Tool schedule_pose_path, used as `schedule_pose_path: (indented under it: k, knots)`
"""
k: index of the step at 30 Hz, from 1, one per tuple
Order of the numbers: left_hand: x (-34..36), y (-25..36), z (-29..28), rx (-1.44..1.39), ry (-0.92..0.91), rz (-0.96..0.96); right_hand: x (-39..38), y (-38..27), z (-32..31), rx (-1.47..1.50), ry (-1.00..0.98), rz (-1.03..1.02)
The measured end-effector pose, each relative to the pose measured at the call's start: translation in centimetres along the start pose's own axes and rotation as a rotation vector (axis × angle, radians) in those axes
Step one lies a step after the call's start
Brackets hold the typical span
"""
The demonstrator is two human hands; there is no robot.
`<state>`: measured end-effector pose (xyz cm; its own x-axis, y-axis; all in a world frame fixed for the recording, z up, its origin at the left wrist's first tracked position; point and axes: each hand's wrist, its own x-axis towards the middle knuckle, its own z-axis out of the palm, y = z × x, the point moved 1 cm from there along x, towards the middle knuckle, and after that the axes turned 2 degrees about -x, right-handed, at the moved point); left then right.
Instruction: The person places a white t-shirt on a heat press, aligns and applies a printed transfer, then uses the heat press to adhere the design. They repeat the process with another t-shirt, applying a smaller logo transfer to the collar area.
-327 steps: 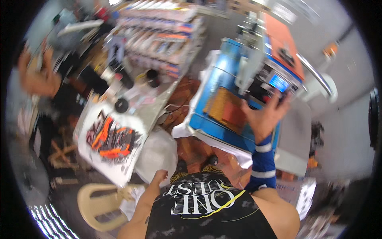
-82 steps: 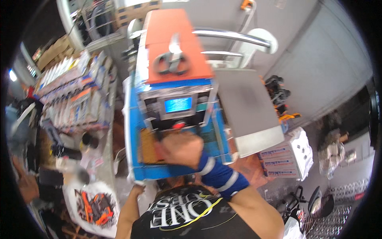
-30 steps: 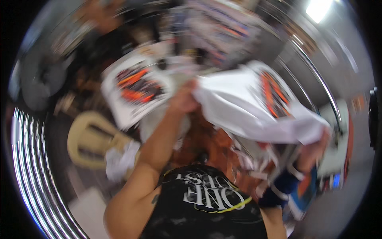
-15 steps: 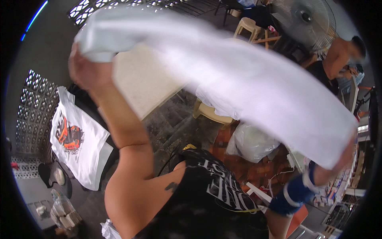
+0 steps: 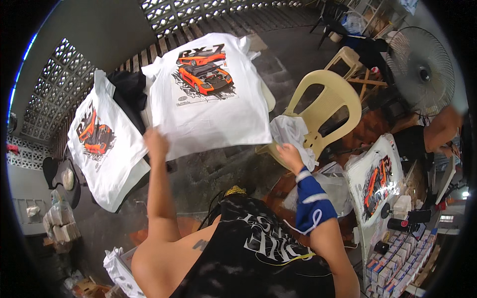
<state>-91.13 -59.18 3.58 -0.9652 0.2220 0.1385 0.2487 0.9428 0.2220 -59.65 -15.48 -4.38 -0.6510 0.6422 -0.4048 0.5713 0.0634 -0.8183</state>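
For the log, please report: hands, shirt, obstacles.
White orange-printed T-shirt spread face up. Left hand, right hand by near corners; grips unclear. Beige plastic chair close right.

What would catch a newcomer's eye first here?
Probably the white shirt spread out at the upper middle, with its orange car print, just beyond the left hand. Next, perhaps, the second shirt with a similar print, slanting at the left. The tan chair right of centre, with a white cloth on it, and the round fan at the upper right also stand out.
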Motion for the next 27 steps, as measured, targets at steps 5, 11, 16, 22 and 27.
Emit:
schedule_pose_path:
  k: [5,11,16,22,27]
  knots:
    - [-3.2,16.6,8.5,-0.484,-0.101,0.624,-11.5,14.9,-9.6,-0.56,0.058,0.178]
    - [-11.5,34.7,25.5,-0.634,-1.032,0.724,-39.0,32.8,-10.9,-0.942,-0.195,0.593]
    - [-10.6,43.5,42.7,-0.599,-1.141,-0.419,-57.8,29.2,3.5,-0.277,-0.008,0.933]
    - [-12.3,48.9,43.9,-0.864,-1.33,-0.674,-52.5,18.9,11.5,-0.315,-0.047,0.644]
    - [-15.5,53.1,37.8,-0.109,-0.76,0.782,-35.6,17.8,5.4,0.13,0.463,0.799]
